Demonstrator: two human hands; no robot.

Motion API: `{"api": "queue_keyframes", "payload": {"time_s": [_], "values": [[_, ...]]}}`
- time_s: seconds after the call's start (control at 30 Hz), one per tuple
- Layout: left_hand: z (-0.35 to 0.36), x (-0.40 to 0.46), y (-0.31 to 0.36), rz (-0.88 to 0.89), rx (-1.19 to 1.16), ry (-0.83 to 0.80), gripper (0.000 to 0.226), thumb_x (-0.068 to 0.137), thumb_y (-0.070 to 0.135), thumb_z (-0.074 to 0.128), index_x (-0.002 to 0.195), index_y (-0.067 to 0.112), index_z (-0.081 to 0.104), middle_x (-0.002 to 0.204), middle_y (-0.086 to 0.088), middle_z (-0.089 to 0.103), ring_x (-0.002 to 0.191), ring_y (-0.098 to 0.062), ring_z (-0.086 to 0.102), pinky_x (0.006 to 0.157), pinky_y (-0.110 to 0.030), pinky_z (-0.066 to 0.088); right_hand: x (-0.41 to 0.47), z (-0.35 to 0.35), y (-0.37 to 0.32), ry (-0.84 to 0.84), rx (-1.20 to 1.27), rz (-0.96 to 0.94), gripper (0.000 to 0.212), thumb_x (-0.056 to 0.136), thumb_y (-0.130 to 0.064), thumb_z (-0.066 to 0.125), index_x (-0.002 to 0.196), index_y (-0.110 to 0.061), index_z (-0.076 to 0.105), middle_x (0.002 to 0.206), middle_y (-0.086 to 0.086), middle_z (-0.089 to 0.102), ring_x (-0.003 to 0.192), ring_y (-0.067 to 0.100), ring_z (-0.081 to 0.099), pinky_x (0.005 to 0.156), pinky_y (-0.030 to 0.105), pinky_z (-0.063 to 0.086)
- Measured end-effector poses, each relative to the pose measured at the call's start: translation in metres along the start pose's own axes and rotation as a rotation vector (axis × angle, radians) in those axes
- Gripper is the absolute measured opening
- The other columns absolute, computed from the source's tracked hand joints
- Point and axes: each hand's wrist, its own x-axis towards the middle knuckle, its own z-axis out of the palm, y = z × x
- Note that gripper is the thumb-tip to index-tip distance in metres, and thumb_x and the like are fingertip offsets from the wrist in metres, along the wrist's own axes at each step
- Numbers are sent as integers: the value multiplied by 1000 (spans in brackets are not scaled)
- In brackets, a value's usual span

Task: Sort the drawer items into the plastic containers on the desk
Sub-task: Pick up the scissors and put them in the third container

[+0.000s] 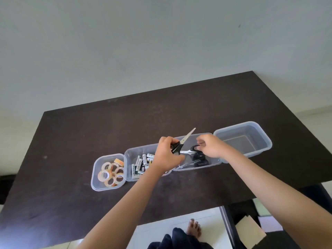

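1. A dark brown bench (75, 144) carries four clear plastic containers set in one row, each touching its neighbour.
2. The far-right container (262, 141) is the largest and deepest, and nothing shows inside it.
3. The scissors container (213, 163), second from the right, is long and low. At least one pair of black-handled scissors (199, 161) lies on its floor; a thin metal tool lies beside them, too blurred to name.
4. The battery container (128, 159), second from the left, holds a loose heap of batteries (141, 163), white-and-black cells with printed labels, partly hidden by the left forearm, so they cannot be counted.
5. The smallest container (95, 178), far left and square, holds about seven tape rolls (112, 174), pale rings with orange-tan cores, lying flat and overlapping.
6. The left hand (166, 155) is curled around the black handle of an upper pair of scissors (183, 142), held above the scissors container with the silver blade pointing up and away.
7. The right hand (210, 145) hangs over the same container, fingers curled about the black handle loop of a second pair (193, 149), whose blade points toward the left hand.
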Motion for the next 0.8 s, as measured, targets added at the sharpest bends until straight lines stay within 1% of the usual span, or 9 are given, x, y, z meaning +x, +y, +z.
{"api": "queue_keyframes", "payload": {"time_s": [0.07, 0.17, 0.3, 0.33, 0.43, 0.5, 0.57, 0.7, 0.8], "values": [[6, 2, -4, 42, 43, -46, 39, 67, 8, 73, 99, 20, 55, 108, 0, 45, 96, -13, 53, 72, -1, 38, -14, -6, 5, 64, 72, 9, 43, 94, -13, 55, 135, -8, 48, 134, 4, 56, 122, 19, 54, 103, 29, 40], [19, 5, -11, 91, 135, -106, 41, 68, 16, 74, 106, 14, 58, 107, 3, 45, 99, -13, 52, 86, -15, 42, -36, -14, 15, 205, 125, -16, 36, 95, -11, 51, 131, -10, 53, 125, 1, 62, 116, 16, 57, 97, 24, 39], [32, 10, -11, 141, 309, -191, 48, 68, 20, 70, 113, 12, 56, 110, -2, 46, 103, -20, 49, 93, -33, 46, -58, -14, 27, 382, 254, -18, 26, 92, -8, 53, 116, -12, 63, 110, 2, 69, 106, 16, 62, 99, 33, 47], [34, 11, -11, 151, 340, -208, 49, 68, 19, 69, 114, 11, 55, 111, -4, 46, 104, -22, 48, 93, -36, 46, -62, -12, 30, 405, 279, -20, 25, 91, -7, 54, 113, -12, 64, 106, 2, 70, 104, 16, 63, 97, 31, 48], [37, 17, -6, 150, 387, -238, 51, 69, 17, 67, 118, 11, 55, 115, -5, 48, 108, -24, 47, 96, -35, 44, -75, -7, 35, 447, 302, -48, 20, 93, -10, 55, 110, -14, 65, 103, 0, 70, 99, 12, 62, 82, 12, 43], [39, 23, -3, 138, 432, -264, 53, 71, 16, 66, 122, 12, 52, 120, -4, 50, 112, -23, 46, 98, -33, 42, -79, -5, 39, 468, 315, -63, 20, 93, -11, 57, 111, -13, 65, 103, -2, 68, 97, 9, 61, 76, 5, 42], [41, 29, -3, 119, 479, -282, 54, 73, 16, 64, 125, 13, 50, 125, -3, 51, 117, -23, 46, 100, -34, 41, -83, -3, 42, 487, 335, -64, 21, 92, -13, 59, 111, -14, 66, 104, -3, 67, 98, 9, 60, 78, 7, 42], [44, 37, 0, 95, 500, -300, 58, 78, 14, 61, 134, 11, 44, 134, -6, 48, 127, -24, 42, 107, -33, 35, -92, 1, 53, 516, 362, -81, 22, 92, -18, 59, 113, -15, 66, 107, -4, 67, 100, 9, 61, 90, 19, 46], [44, 29, 0, 43, 359, -222, 54, 83, 17, 59, 135, 12, 43, 138, -4, 45, 121, -25, 48, 104, -36, 41, -100, 5, 62, 533, 359, -83, 21, 93, -21, 58, 112, -17, 66, 106, -7, 65, 99, 8, 60, 88, 16, 45]]}}
